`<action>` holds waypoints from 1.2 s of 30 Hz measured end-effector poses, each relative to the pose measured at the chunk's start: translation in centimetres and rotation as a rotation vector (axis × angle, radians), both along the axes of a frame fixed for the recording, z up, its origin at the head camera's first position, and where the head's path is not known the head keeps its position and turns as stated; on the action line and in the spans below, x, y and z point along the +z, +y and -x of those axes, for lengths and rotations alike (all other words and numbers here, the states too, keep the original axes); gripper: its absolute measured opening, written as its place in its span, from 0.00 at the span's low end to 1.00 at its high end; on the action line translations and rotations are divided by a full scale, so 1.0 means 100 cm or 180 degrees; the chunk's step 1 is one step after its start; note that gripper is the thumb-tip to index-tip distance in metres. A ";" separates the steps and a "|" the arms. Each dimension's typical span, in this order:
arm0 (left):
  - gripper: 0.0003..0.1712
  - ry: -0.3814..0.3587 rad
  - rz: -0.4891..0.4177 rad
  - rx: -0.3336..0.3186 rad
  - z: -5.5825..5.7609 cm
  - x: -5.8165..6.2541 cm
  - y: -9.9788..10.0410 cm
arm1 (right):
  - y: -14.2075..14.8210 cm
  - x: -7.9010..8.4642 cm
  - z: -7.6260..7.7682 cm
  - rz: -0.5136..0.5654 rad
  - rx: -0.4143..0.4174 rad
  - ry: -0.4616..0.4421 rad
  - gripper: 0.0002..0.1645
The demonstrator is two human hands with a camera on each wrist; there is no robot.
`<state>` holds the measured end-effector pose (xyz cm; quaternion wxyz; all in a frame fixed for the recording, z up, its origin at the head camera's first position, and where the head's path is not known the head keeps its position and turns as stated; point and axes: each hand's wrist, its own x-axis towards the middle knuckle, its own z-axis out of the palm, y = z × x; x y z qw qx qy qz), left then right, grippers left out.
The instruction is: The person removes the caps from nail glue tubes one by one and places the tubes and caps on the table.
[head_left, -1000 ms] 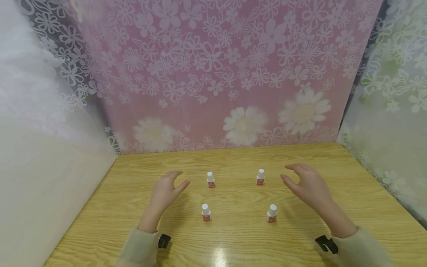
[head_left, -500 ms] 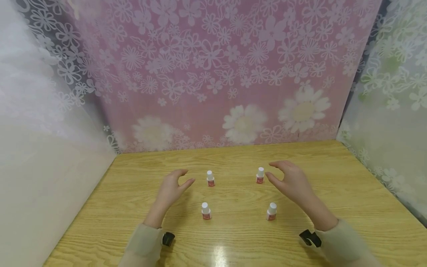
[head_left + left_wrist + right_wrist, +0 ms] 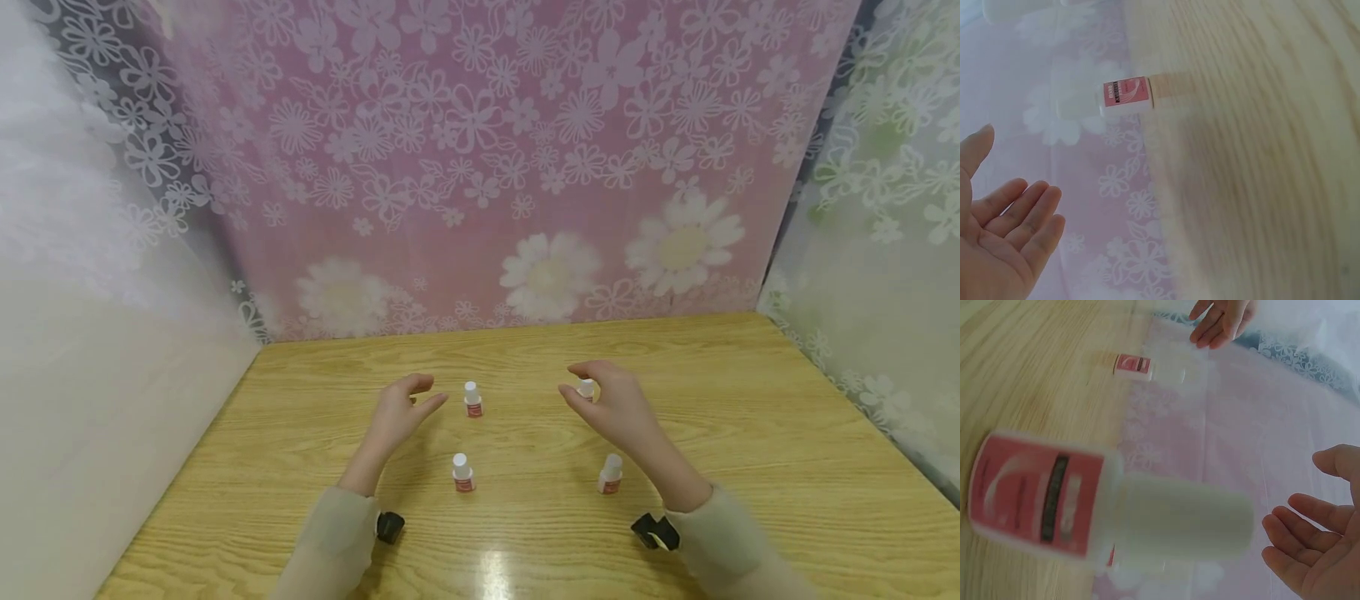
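A: What stands nearest us on the bench point(image 3: 540, 533)?

B: Two small upright bottles, low in the head view: the near left bottle point(image 3: 463, 479) just left of bottom centre, the near right bottle point(image 3: 611, 477) right of it, close to the right forearm.

A: And beyond those, the hands?

B: We see the right hand point(image 3: 618, 404) right of centre, fingers relaxed and parted, grasping nothing. The left hand point(image 3: 396, 414), left of centre, is equally released.

A: Which way do the farther bottles lie from the fingers?

B: The far left bottle point(image 3: 473, 406) stands just right of the left fingertips, apart from them, so the left hand is nearer. The far right bottle point(image 3: 587, 390) shows between the right thumb and index finger, partly hidden; that one is the right hand's. We cannot fully tell the depth between.

A: Its long axis?

B: Vertical, cap up, like the others; both hands' fingers point sideways across it, toward the frame's middle.
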<state>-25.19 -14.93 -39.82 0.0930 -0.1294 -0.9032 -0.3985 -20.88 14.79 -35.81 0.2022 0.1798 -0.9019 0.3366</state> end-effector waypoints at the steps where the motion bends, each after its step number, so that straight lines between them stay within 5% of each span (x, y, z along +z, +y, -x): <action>1: 0.24 -0.0048 -0.0052 -0.0008 0.002 -0.001 0.001 | -0.002 0.000 0.000 0.0026 0.0019 -0.0003 0.20; 24: 0.27 -0.0872 -0.0841 -0.0115 0.031 -0.019 0.013 | -0.057 -0.002 0.019 0.0561 0.0093 -0.0450 0.21; 36: 0.23 -0.1189 -0.0833 -0.0119 0.044 -0.029 0.024 | -0.083 -0.015 0.043 0.0973 0.0183 -0.0715 0.19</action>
